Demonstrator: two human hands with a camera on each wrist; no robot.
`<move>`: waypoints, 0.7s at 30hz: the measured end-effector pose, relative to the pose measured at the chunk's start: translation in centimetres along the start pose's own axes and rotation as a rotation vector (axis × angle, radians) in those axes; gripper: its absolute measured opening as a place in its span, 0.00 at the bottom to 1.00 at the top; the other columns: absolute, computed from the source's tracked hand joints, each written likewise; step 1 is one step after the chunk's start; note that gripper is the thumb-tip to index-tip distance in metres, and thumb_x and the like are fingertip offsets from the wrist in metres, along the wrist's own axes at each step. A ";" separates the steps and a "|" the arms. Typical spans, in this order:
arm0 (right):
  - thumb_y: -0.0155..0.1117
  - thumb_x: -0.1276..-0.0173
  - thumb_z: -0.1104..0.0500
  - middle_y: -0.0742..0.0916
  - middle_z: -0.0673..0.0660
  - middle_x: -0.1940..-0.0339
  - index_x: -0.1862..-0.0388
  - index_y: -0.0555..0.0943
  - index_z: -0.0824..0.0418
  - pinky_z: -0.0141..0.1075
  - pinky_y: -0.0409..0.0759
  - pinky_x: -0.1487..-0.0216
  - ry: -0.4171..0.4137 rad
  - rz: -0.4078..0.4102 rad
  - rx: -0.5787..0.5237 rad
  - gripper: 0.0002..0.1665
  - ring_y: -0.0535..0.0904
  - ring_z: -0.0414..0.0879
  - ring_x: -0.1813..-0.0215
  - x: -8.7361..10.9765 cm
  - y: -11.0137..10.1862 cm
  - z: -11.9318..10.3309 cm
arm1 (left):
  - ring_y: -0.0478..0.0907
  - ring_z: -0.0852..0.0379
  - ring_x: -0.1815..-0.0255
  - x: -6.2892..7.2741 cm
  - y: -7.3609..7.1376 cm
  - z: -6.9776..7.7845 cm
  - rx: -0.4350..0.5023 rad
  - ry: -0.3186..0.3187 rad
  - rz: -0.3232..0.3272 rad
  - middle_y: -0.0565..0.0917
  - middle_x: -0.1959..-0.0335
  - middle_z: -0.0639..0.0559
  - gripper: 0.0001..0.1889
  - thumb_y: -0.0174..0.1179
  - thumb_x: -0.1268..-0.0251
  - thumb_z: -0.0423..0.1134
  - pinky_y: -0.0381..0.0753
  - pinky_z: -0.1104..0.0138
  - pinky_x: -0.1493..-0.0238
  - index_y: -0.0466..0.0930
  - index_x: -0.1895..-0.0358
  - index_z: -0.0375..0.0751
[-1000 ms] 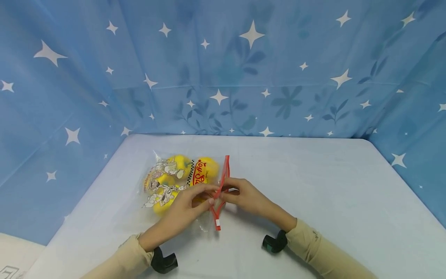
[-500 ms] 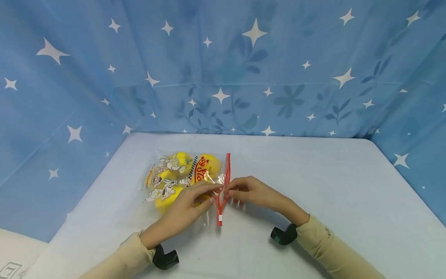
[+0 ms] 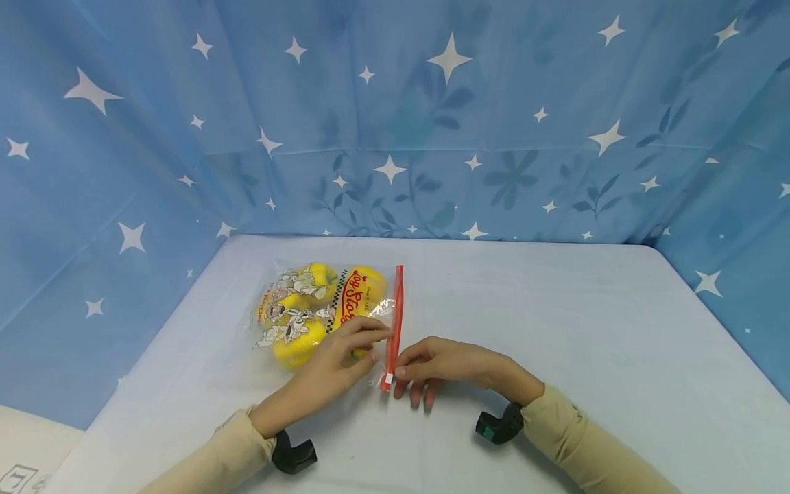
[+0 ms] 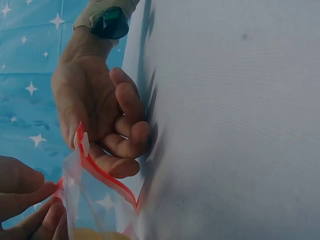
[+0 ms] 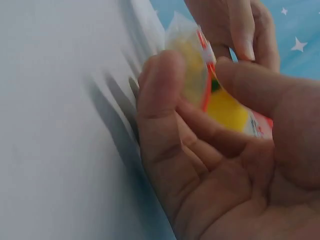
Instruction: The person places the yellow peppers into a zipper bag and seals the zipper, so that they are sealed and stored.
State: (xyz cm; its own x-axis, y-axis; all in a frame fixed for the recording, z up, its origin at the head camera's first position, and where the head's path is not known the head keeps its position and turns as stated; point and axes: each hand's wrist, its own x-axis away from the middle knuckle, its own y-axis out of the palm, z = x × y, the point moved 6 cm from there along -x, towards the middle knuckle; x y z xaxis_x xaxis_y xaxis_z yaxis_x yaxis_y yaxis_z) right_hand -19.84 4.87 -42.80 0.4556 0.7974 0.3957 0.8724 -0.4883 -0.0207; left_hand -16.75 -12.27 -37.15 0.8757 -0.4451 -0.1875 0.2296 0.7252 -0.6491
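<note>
A clear zip bag (image 3: 364,302) with printed cartoon figures lies on the table, holding several yellow bell peppers (image 3: 298,346). Its red zip strip (image 3: 396,309) runs along the right side, with a white slider (image 3: 389,378) at the near end. My left hand (image 3: 339,357) lies over the bag's right part; in the left wrist view its thumb and fingertips (image 4: 52,192) pinch the red strip. My right hand (image 3: 447,363) is just right of the slider, fingers loosely bent and nothing gripped. In the right wrist view its thumb (image 5: 250,82) points at the slider end.
The white table (image 3: 555,329) extends to the right and back. Behind it hangs a blue curtain (image 3: 420,123) with white stars. A black wrist camera (image 3: 293,456) sits on the left wrist, another black camera (image 3: 500,424) on the right.
My right hand has let go of the strip's middle and moved toward me, down to the slider end. The gap in the red strip has narrowed to a straighter line. My left hand stays put.
</note>
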 end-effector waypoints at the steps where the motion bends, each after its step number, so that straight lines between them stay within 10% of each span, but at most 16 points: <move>1: 0.61 0.20 0.51 0.91 0.58 0.55 0.46 0.85 0.63 0.31 0.87 0.66 0.003 -0.001 -0.019 0.17 0.85 0.41 0.66 -0.1 0.2 0.1 | 0.78 0.55 0.36 0.0 0.0 0.0 -0.004 0.001 -0.001 0.79 0.34 0.59 0.19 0.60 0.25 0.34 0.82 0.57 0.34 0.82 0.33 0.48; 13: 0.66 0.24 0.52 0.90 0.50 0.65 0.55 0.85 0.62 0.27 0.83 0.73 0.097 0.041 -0.185 0.14 0.82 0.38 0.72 -0.6 1.4 1.2 | 0.85 0.45 0.53 0.2 -0.1 -0.4 0.296 -0.078 -0.040 0.88 0.49 0.47 0.11 0.59 0.22 0.34 0.89 0.67 0.51 0.85 0.44 0.41; 21: 0.68 0.29 0.58 0.89 0.50 0.65 0.56 0.85 0.63 0.26 0.78 0.77 0.032 0.107 -0.154 0.09 0.79 0.38 0.75 -0.5 1.1 1.0 | 0.85 0.52 0.57 0.7 1.5 -0.6 0.534 -0.187 -0.206 0.88 0.50 0.41 0.14 0.59 0.22 0.41 0.90 0.63 0.54 0.82 0.42 0.38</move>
State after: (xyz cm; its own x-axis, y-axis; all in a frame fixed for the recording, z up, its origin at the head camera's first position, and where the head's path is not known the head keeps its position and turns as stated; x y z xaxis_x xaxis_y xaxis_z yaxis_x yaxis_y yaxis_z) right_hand -18.97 4.28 -43.99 0.5360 0.7276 0.4281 0.7811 -0.6198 0.0756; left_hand -16.04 -11.83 -38.72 0.8394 -0.5394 0.0670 0.5415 0.8192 -0.1888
